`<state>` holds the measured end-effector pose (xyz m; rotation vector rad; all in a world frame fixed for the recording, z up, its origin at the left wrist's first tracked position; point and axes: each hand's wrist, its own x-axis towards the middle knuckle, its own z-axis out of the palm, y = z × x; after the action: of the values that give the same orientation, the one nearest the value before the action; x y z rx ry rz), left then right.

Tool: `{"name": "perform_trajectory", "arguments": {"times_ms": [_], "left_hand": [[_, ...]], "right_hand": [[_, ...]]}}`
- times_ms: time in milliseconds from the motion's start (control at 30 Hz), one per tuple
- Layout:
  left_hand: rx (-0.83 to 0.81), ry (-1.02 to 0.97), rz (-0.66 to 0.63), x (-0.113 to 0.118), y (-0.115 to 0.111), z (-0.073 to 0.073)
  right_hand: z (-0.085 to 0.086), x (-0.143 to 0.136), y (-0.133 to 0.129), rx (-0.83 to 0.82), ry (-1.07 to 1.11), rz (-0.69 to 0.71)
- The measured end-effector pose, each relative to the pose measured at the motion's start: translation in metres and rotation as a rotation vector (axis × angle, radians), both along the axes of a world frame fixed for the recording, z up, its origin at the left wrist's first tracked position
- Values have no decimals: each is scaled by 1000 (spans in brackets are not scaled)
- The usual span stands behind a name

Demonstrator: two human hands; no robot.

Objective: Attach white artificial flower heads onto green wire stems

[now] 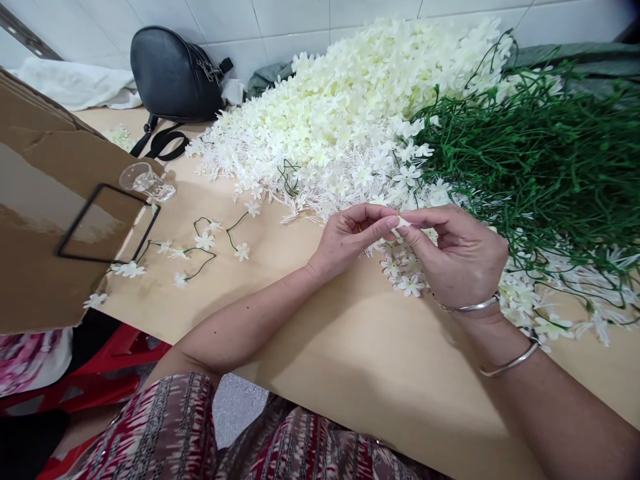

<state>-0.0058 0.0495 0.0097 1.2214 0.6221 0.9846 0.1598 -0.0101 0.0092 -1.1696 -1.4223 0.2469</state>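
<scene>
My left hand [350, 239] and my right hand [455, 250] meet fingertip to fingertip above the table. Between them they pinch a small white petal-like piece [403, 223], mostly covered by the fingers. Behind the hands spreads a big heap of white and pale yellow artificial flowers [350, 113]. A pile of green plastic stems [530, 153] lies to the right, partly over the flowers. Below my right hand's fingers are several loose white flowers [410, 285]. Two silvery bangles circle my right wrist and forearm.
Green stems with white flowers [204, 241] lie on the table [320, 347] at left. Beside them are a clear plastic cup [147, 181], a black wire frame [105, 259] and a cardboard box [45, 200]. A black bag [175, 77] stands behind.
</scene>
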Motion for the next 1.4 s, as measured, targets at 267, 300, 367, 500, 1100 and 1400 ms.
{"name": "perform_trajectory", "arguments": {"times_ms": [267,300,367,500,1100,1400], "left_hand": [[-80,-78,-66,1,-2,-1],[-93,-95,-82,1,-2,-2],[-117,-119,-119,1,-1,-4],[-153,-136,-182,-1,1,-5],[-176,-111,-48,2,2,-1],[-162,-63,-7,2,3,-3]], "right_hand": [[-3,-4,6,38,225,90],[-4,-4,7,45,254,111],[-6,-2,8,6,291,136],[-7,5,11,-94,281,185],[-4,0,8,-146,317,86],[-19,2,11,-160,304,161]]}}
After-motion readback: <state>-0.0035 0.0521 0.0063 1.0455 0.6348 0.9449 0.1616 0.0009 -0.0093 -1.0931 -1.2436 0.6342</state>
